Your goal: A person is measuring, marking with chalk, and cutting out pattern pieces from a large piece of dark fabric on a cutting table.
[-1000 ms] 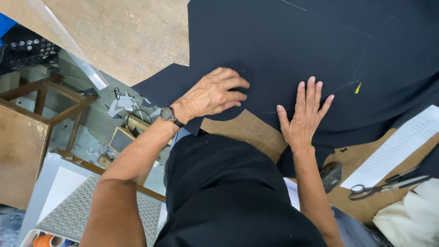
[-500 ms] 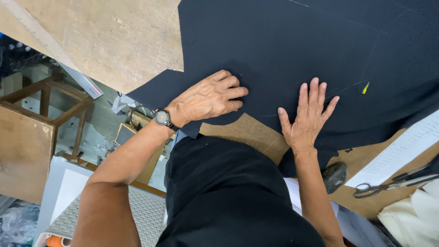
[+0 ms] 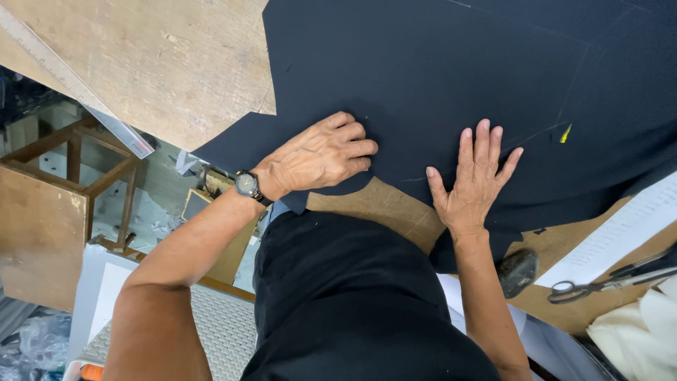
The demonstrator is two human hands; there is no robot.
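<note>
A large piece of dark navy fabric [image 3: 451, 70] lies spread over a wooden worktable [image 3: 162, 63]. My left hand [image 3: 321, 155], with a wristwatch on the wrist, rests knuckles-up on the fabric's near edge, fingers curled against the cloth. My right hand [image 3: 474, 180] lies flat on the fabric with fingers spread, palm down. Faint chalk lines cross the cloth, and a small yellow chalk mark [image 3: 565, 133] sits to the right of my right hand.
A long metal ruler [image 3: 77, 92] lies along the table's left edge. Scissors [image 3: 606, 282], a printed paper sheet [image 3: 620, 233] and a dark rounded object [image 3: 517, 271] sit at the right. A wooden stool [image 3: 77, 162] stands below left.
Both hands have stayed pressed on the fabric and moved little. The view has shifted slightly.
</note>
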